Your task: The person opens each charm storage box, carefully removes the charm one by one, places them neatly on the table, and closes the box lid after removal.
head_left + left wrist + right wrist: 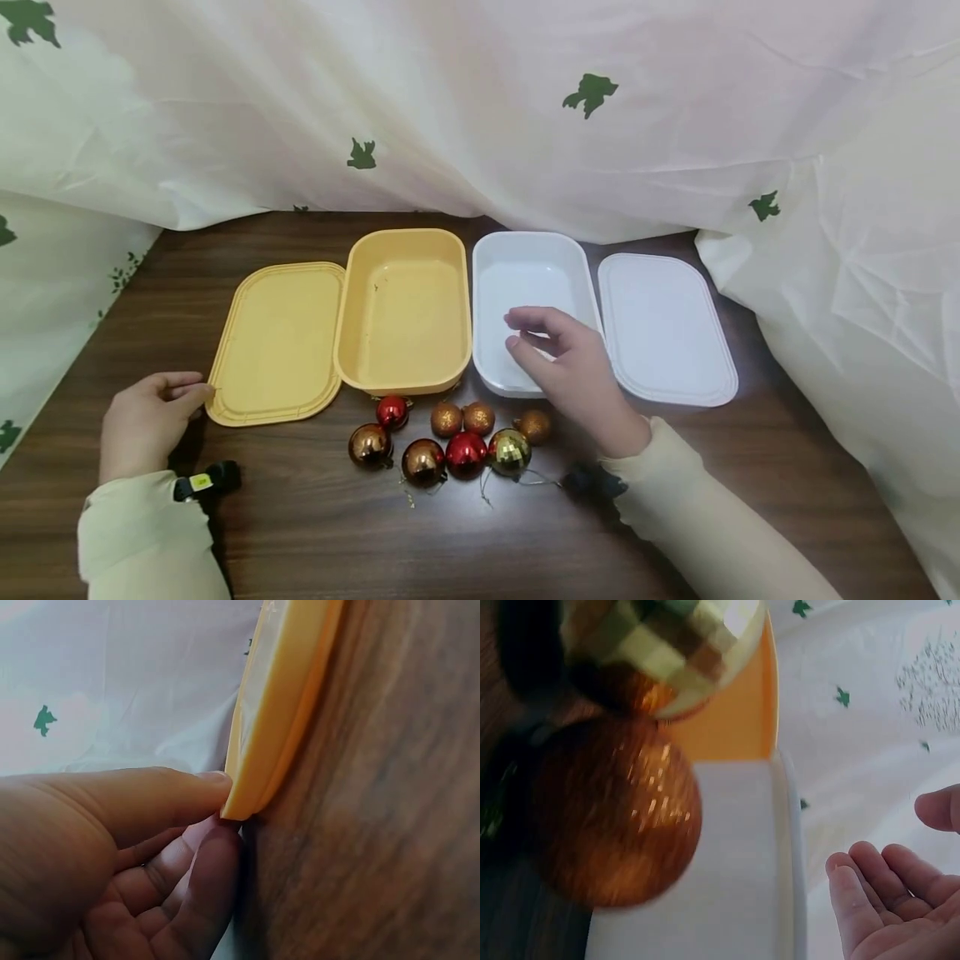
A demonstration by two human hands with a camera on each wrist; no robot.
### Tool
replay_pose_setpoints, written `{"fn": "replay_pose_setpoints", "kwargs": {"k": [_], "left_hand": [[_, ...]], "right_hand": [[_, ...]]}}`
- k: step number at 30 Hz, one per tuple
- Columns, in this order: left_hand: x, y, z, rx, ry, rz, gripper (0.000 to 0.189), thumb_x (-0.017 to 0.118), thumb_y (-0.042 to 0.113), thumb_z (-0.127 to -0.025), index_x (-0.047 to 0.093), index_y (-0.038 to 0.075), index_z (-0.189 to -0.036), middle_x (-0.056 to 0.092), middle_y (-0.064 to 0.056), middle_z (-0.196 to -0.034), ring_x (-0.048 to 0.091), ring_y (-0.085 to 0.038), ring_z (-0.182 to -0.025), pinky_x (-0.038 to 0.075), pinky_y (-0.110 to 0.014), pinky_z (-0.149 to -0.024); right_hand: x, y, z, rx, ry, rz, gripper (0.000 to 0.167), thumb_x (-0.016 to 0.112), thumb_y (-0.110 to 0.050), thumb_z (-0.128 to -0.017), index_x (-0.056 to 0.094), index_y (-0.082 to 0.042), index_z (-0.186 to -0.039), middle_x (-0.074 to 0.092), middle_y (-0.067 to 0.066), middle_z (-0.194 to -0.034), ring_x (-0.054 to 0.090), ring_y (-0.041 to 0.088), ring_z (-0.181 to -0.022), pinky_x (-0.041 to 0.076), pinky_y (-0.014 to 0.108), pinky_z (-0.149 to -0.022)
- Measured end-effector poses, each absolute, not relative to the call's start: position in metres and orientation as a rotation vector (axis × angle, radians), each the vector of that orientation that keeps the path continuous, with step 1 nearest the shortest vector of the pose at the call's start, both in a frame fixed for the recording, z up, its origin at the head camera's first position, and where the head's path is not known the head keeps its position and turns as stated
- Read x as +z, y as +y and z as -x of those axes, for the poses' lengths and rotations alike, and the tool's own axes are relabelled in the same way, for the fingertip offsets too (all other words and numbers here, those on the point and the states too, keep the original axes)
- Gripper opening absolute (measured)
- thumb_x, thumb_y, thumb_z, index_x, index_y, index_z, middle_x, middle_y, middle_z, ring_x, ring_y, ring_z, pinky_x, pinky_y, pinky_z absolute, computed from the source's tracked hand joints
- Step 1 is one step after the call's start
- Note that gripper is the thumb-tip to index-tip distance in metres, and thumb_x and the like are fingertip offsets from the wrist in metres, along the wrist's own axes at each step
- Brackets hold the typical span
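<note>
My left hand is at the near left corner of a yellow lid lying on the table. In the left wrist view the thumb and curled forefinger pinch the lid's rim. Over the near part of a white container hovers my right hand, fingers apart from the thumb, nothing between them. Several shiny ball ornaments lie in front of the containers, among them a large red ball, a gold mirrored ball and a glittery orange ball.
Left of the white container stands an open yellow container; a white lid lies on its other side. A pale cloth with green leaf shapes hangs behind and at both sides of the dark wooden table.
</note>
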State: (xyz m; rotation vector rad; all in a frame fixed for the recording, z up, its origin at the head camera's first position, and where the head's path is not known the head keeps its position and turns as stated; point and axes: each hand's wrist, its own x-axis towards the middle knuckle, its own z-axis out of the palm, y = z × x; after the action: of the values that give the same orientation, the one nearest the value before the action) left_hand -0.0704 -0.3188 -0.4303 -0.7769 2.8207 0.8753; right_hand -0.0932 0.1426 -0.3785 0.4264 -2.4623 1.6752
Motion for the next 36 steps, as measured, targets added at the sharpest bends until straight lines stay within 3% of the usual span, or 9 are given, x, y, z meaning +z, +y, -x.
{"fn": "replay_pose_setpoints", "kwargs": {"k": [10, 20, 31, 36], "left_hand": [[-0.432, -0.316, 0.074, 0.895, 2.846, 0.783, 0.042, 0.060, 0.026, -0.100, 0.063, -0.007, -0.126, 0.069, -0.025, -0.110, 0.060, -0.007, -0.065, 0.046, -0.022, -0.052], [-0.427, -0.318, 0.072, 0.872, 2.886, 0.792, 0.043, 0.059, 0.028, -0.098, 0.066, -0.005, -0.125, 0.071, -0.023, -0.111, 0.058, -0.010, -0.069, 0.044, -0.025, -0.056], [-0.427, -0.319, 0.070, 0.927, 2.808, 0.741, 0.047, 0.055, 0.030, -0.101, 0.062, -0.005, -0.131, 0.068, -0.025, -0.118, 0.064, -0.025, -0.088, 0.046, -0.032, -0.065], [-0.426, -0.320, 0.071, 1.008, 2.776, 0.715, 0.049, 0.054, 0.032, -0.102, 0.061, -0.004, -0.133, 0.066, -0.025, -0.122, 0.064, -0.015, -0.083, 0.049, -0.026, -0.063]], "right_hand": [[-0.372, 0.106, 0.094, 1.655, -2.404, -0.645, 0.026, 0.072, -0.003, -0.089, 0.071, 0.002, -0.114, 0.072, 0.013, -0.113, 0.068, 0.021, -0.108, 0.055, 0.026, -0.093], [-0.365, 0.073, 0.092, 1.739, -2.414, -0.729, 0.025, 0.070, -0.005, -0.091, 0.070, 0.002, -0.115, 0.071, 0.016, -0.114, 0.067, 0.022, -0.109, 0.054, 0.026, -0.093], [-0.360, 0.032, 0.087, 1.627, -2.533, -0.902, 0.028, 0.069, -0.012, -0.093, 0.070, -0.001, -0.118, 0.070, 0.008, -0.118, 0.065, 0.015, -0.112, 0.051, 0.019, -0.095], [-0.357, 0.015, 0.089, 1.548, -2.591, -0.945, 0.029, 0.068, -0.016, -0.093, 0.071, -0.004, -0.119, 0.070, 0.005, -0.120, 0.066, 0.014, -0.110, 0.050, 0.016, -0.093]]}}
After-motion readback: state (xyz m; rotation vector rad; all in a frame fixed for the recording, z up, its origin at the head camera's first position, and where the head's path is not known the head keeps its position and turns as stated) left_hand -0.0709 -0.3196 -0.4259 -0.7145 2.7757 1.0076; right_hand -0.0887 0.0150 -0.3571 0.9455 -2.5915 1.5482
